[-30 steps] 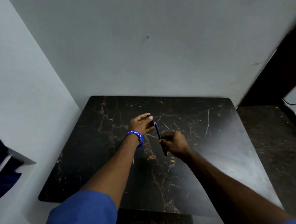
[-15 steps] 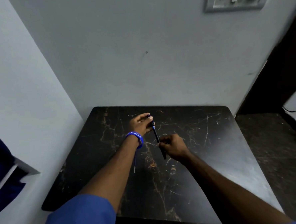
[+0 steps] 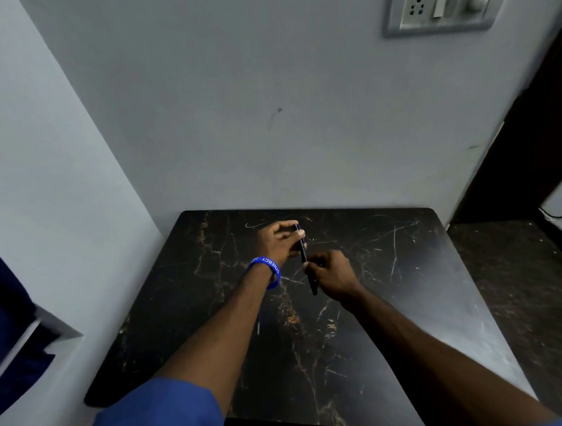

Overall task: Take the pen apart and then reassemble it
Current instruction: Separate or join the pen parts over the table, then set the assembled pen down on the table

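Gripping both ends, the person holds the pen (image 3: pixel 303 251) just above the table (image 3: pixel 408 271), roughly mid-table, its far tip toward 12 and near tip toward 6, tilted a bit. Left hand (image 3: pixel 279 241) pinches the far end btwn thumb and fingers; right hand (image 3: pixel 331 272) is curled shut round the lower barrel, w/ the near tip poking out below the fist. Blue wristband (image 3: pixel 267 270) on the left wrist. A thin pale sliver (image 3: pixel 258 324) lies on the table at about 7 from the hands, under the left forearm; can't tell what it is, maybe a pen part.

Likely step: twisting or pulling the two halves at the joint; can't tell if apart or together. To do it well: keep the axis straight, turn hands in opposite ways, don't bend the barrel. Stay low over the table so a spring or refill can't roll off.
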